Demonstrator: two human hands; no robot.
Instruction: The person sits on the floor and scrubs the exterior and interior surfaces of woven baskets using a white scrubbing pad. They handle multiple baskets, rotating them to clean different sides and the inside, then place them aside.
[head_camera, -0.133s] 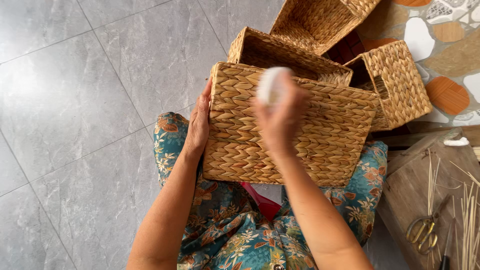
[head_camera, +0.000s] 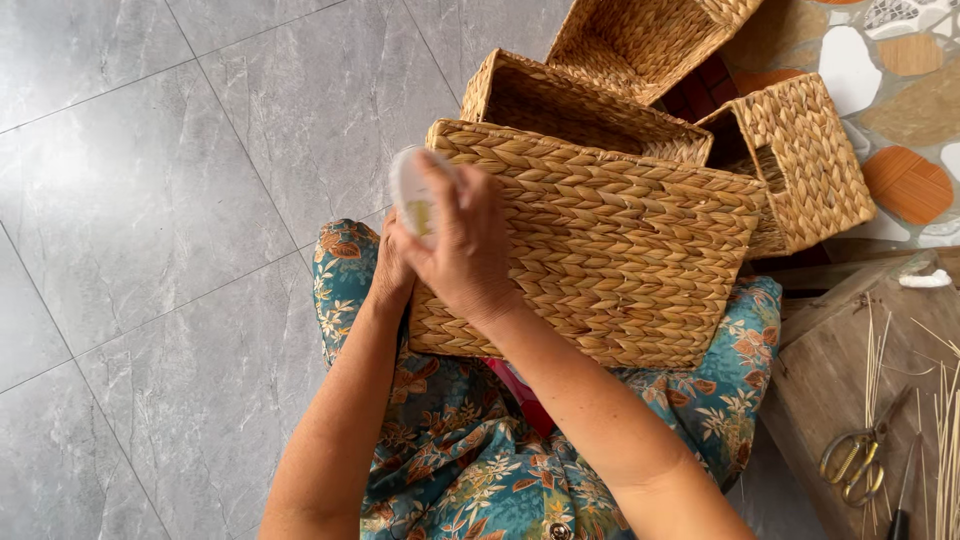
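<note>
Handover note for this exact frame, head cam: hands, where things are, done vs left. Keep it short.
Right hand: closed around a small white round object, held against the upper left corner of the woven basket on the lap.
Left hand: mostly hidden behind the right one, pressed to the basket's left side.
Nearby: three more woven baskets on the floor beyond, scissors and loose reeds on the wooden board to the right.
Done: the lap basket looks fully woven.
Left: cannot tell what the white object is, nor how much of the surface it has covered.
</note>
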